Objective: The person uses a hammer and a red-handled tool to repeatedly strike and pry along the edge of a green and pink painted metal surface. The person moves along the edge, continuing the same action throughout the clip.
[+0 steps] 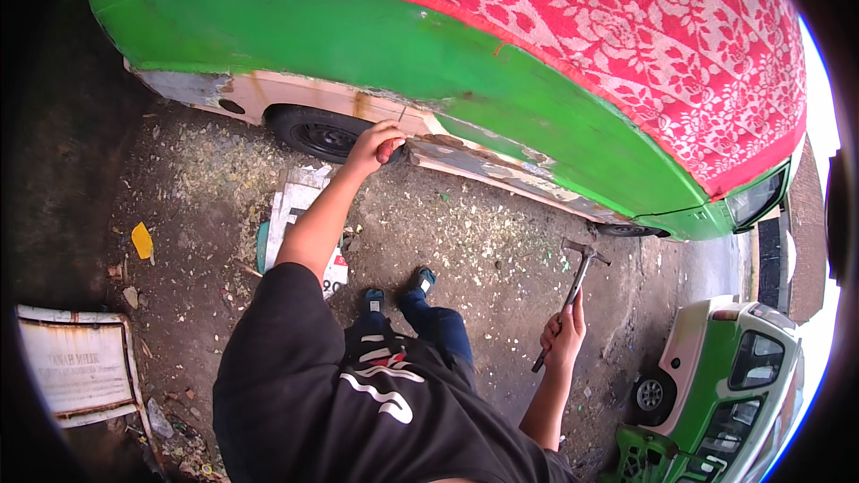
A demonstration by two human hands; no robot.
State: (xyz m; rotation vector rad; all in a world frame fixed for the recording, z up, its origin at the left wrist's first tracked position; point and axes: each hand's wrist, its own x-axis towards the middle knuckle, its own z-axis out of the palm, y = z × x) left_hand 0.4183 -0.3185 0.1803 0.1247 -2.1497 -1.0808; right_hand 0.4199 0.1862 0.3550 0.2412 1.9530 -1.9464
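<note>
My left hand (370, 145) is closed around a tool with a reddish-brown handle (385, 151). A thin dark line shows above the fist; whether it is the tool's shaft I cannot tell. This hand is against the lower side of a green and cream van (403, 58), just right of its wheel (322, 132). Paint is patchy and stripped along the lower panel (501, 165). Lower right, my right hand (564, 337) grips the dark handle of a metal hammer (578, 282). The hammer's head points up toward the van, apart from it.
A red and white floral cloth (573, 9) covers the van's upper part. Pale flakes litter the ground (465, 233). A white printed sheet (288, 201) lies beneath my left arm. A rusty-framed signboard (76, 367) stands at left, another green and cream van (716, 385) at lower right.
</note>
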